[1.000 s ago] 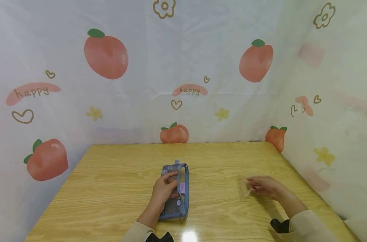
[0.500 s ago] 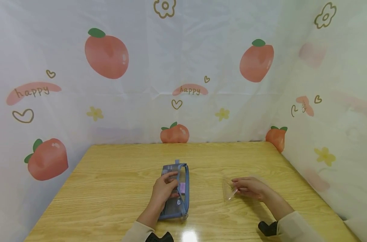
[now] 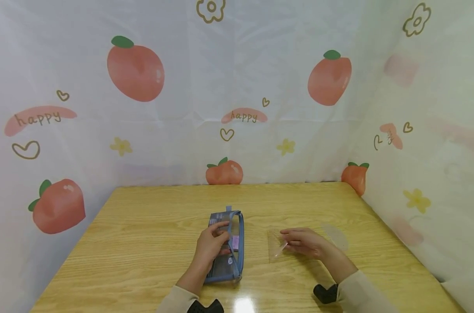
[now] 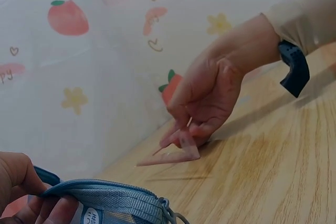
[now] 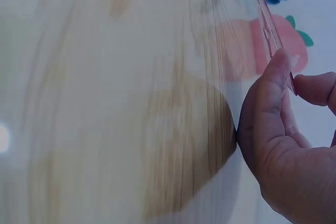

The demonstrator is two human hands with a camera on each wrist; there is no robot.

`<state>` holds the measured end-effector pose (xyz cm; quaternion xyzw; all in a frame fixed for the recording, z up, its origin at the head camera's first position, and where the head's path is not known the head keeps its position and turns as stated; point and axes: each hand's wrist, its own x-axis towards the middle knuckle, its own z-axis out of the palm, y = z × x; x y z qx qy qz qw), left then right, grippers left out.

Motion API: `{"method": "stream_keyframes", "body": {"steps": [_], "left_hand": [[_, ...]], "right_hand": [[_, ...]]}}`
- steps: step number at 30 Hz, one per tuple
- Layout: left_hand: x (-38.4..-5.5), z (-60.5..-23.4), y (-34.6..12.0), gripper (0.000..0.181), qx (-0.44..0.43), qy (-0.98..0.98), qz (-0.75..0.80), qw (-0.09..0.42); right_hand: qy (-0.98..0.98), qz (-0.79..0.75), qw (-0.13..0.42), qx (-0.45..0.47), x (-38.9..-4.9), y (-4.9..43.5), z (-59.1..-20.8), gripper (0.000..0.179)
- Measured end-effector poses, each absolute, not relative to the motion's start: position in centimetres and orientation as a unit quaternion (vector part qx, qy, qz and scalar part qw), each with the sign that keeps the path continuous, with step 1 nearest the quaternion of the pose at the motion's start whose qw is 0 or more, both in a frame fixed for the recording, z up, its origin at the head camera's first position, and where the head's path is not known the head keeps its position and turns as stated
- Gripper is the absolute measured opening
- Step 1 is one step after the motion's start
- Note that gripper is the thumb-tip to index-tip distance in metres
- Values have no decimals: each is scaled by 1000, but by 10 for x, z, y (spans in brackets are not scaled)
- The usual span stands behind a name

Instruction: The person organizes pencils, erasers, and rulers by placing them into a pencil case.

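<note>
A blue mesh pencil case [image 3: 222, 271] lies on the table with its zip side gaping; something purple shows inside. My left hand [image 3: 210, 245] pinches the edge of its opening; in the left wrist view, the fingers [image 4: 55, 208] hold the case's blue rim [image 4: 100, 186]. To the right of the case, my right hand [image 3: 305, 244] holds a clear set square [image 3: 274, 248] by one end. The right wrist view shows the set square [image 5: 269, 24] edge-on between thumb and fingers, pointing towards the case. In the left wrist view it sits just above the tabletop.
A faint, clear rounded piece, perhaps a protractor [image 3: 336, 237], lies on the wooden table [image 3: 162, 226] behind the right wrist. A white curtain [image 3: 182, 78] printed with peaches closes off the back and sides of the table.
My right hand has moved left with the set square, closer to the pencil case. The clear rounded piece now shows behind it. My left hand and the case have stayed put.
</note>
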<state>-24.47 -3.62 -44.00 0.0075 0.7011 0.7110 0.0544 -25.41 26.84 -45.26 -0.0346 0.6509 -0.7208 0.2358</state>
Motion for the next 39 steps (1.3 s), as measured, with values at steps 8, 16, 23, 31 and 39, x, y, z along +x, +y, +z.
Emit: {"method": "stream_keyframes", "body": {"steps": [8, 16, 23, 31, 39], "left_hand": [[-246, -440, -35, 46, 2, 705, 707, 50], [-246, -437, -34, 45, -2, 704, 708, 47], [-247, -438, -34, 44, -3, 702, 710, 48], [-247, -439, -36, 45, 0, 703, 710, 48], [-246, -440, -36, 44, -3, 702, 710, 48]], "right_hand": [[644, -722, 249, -40, -261, 246, -454, 46], [636, -728, 253, -40, -264, 227, -453, 44], [636, -728, 253, -38, -266, 212, -454, 44], [628, -733, 258, -34, -267, 195, -454, 44], [626, -738, 250, -24, -268, 188, -455, 43]]}}
